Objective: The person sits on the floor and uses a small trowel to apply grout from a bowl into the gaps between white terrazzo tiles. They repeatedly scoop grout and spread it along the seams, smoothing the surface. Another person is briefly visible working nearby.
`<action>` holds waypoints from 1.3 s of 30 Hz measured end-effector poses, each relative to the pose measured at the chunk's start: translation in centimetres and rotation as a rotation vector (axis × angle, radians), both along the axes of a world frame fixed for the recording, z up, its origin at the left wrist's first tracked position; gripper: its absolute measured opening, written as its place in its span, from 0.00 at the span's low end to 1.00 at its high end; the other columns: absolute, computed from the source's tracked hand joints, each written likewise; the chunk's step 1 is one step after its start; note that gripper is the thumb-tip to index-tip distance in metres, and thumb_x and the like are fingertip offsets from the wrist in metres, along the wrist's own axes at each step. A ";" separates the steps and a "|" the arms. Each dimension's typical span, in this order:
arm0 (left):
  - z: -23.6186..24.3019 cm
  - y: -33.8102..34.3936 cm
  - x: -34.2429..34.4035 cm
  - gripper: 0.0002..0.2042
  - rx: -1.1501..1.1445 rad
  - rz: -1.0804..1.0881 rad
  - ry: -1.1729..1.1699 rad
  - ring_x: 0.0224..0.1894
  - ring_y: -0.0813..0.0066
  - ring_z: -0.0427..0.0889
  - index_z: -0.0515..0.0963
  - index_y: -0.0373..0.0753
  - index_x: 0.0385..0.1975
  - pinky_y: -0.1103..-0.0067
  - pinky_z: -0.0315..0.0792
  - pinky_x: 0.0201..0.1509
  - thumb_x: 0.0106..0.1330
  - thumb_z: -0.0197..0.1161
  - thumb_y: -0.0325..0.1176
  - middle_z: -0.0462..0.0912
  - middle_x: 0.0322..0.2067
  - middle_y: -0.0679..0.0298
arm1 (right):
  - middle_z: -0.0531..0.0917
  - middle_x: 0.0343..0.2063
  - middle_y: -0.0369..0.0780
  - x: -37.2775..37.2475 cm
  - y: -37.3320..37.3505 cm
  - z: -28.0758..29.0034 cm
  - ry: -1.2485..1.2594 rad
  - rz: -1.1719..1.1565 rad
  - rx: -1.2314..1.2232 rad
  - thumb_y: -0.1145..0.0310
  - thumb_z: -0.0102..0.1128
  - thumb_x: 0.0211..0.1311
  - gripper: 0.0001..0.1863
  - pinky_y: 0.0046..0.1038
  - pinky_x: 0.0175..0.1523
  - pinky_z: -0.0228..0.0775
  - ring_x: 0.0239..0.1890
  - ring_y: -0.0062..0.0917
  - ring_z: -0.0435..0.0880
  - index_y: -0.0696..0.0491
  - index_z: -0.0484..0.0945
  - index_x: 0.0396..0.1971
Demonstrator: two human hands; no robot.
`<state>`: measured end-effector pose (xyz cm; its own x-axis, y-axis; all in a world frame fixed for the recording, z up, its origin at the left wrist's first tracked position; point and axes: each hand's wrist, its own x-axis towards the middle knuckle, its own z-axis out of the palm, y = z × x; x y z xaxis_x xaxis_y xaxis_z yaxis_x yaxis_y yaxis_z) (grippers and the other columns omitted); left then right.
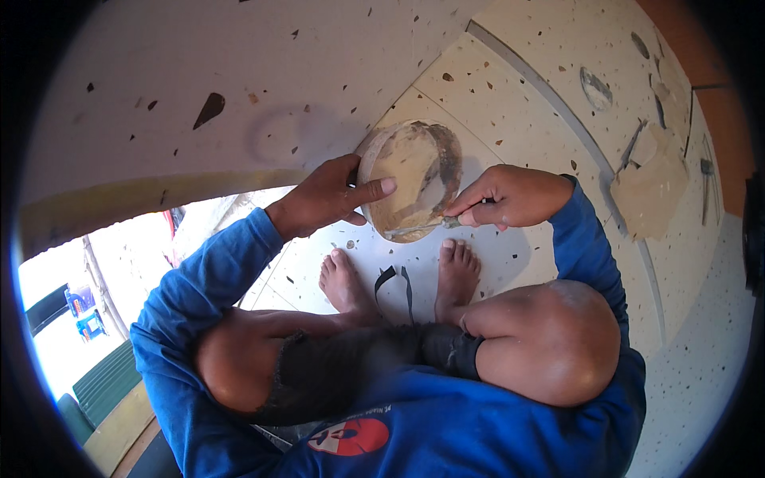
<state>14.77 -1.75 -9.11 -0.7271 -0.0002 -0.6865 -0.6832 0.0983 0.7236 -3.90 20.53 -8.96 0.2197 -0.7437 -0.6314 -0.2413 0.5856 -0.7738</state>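
Observation:
A round, shallow, open tub (454, 163) with a pale rim and a tan, stained inside stands on the tiled floor in front of my feet. My left hand (331, 195) grips its left side, with the thumb over the rim and the fingers partly hidden around the wall. My right hand (510, 199) is closed around a thin tool with a narrow, light blade (414, 229). The blade crosses the tub's near edge; whether it touches the wall I cannot tell. Between my bare feet lie dark curved strips (409, 291).
A speckled white slab or wall (199, 72) with a rough yellowish lower edge rises at the left. A grey strip (550, 92) runs across the right floor. Beyond it lie a torn beige sheet (649, 187), dark slivers and a long thin tool (707, 187).

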 end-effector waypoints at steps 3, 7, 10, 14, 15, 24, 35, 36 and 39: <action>-0.1 0.2 0.0 0.39 -0.025 -0.016 -0.020 0.47 0.66 0.79 0.64 0.25 0.57 0.76 0.82 0.41 0.62 0.63 0.58 0.76 0.49 0.49 | 0.83 0.31 0.37 -0.2 -0.1 0.2 -0.028 0.077 0.009 0.63 0.57 0.66 0.18 0.22 0.29 0.69 0.22 0.17 0.75 0.54 0.80 0.51; -0.9 -0.6 0.0 0.39 -0.089 -0.028 0.012 0.44 0.67 0.80 0.66 0.24 0.55 0.77 0.82 0.39 0.60 0.65 0.57 0.77 0.46 0.49 | 0.82 0.24 0.35 0.0 0.3 -0.3 -0.120 0.085 0.034 0.64 0.56 0.67 0.16 0.20 0.27 0.67 0.21 0.15 0.75 0.52 0.80 0.52; -0.9 -1.0 0.1 0.38 -0.163 -0.056 -0.004 0.40 0.69 0.82 0.67 0.23 0.53 0.78 0.81 0.36 0.59 0.66 0.57 0.78 0.43 0.49 | 0.85 0.33 0.37 -1.5 2.1 -1.1 -0.229 -0.045 0.029 0.66 0.54 0.67 0.18 0.20 0.28 0.69 0.23 0.16 0.76 0.55 0.78 0.54; -2.4 -2.2 2.3 0.36 -0.133 -0.105 -0.041 0.35 0.69 0.82 0.68 0.22 0.51 0.77 0.80 0.34 0.59 0.69 0.53 0.78 0.40 0.49 | 0.84 0.35 0.40 -3.2 6.2 -3.6 -0.372 -0.469 -0.141 0.66 0.53 0.69 0.18 0.19 0.27 0.69 0.25 0.17 0.77 0.57 0.76 0.55; -2.6 -2.4 2.4 0.36 -0.120 -0.131 -0.072 0.35 0.69 0.82 0.68 0.22 0.51 0.77 0.80 0.34 0.59 0.69 0.52 0.78 0.41 0.49 | 0.84 0.35 0.40 -3.8 7.2 -3.6 -0.323 -0.594 -0.185 0.66 0.54 0.69 0.18 0.20 0.27 0.69 0.25 0.17 0.77 0.58 0.76 0.55; -2.2 -2.7 2.5 0.34 -0.129 -0.151 -0.047 0.31 0.71 0.83 0.69 0.22 0.50 0.78 0.79 0.33 0.59 0.68 0.51 0.80 0.39 0.48 | 0.84 0.42 0.40 -7.8 3.0 -17.6 0.464 -0.971 -0.485 0.71 0.60 0.62 0.17 0.28 0.44 0.74 0.37 0.28 0.83 0.53 0.79 0.52; -1.4 -3.1 3.9 0.34 -0.231 -0.161 -0.084 0.32 0.68 0.82 0.70 0.23 0.49 0.76 0.76 0.37 0.59 0.68 0.52 0.81 0.37 0.48 | 0.81 0.40 0.43 -10.1 -4.4 -20.5 1.176 -0.747 -0.465 0.76 0.61 0.56 0.19 0.37 0.48 0.73 0.42 0.41 0.80 0.49 0.80 0.49; -0.3 -2.9 3.3 0.35 -0.234 -0.173 -0.137 0.36 0.65 0.82 0.70 0.23 0.49 0.73 0.75 0.41 0.59 0.68 0.54 0.81 0.38 0.47 | 0.81 0.40 0.43 -10.1 -4.2 -21.1 1.194 -0.742 -0.484 0.76 0.61 0.56 0.20 0.37 0.48 0.73 0.42 0.41 0.80 0.49 0.80 0.50; -0.7 -2.9 3.5 0.36 -0.283 -0.197 -0.101 0.40 0.62 0.81 0.70 0.22 0.48 0.71 0.75 0.46 0.59 0.67 0.55 0.81 0.39 0.45 | 0.80 0.40 0.43 -10.5 -3.9 -22.6 1.240 -0.691 -0.529 0.74 0.59 0.57 0.20 0.38 0.48 0.73 0.42 0.42 0.79 0.47 0.78 0.51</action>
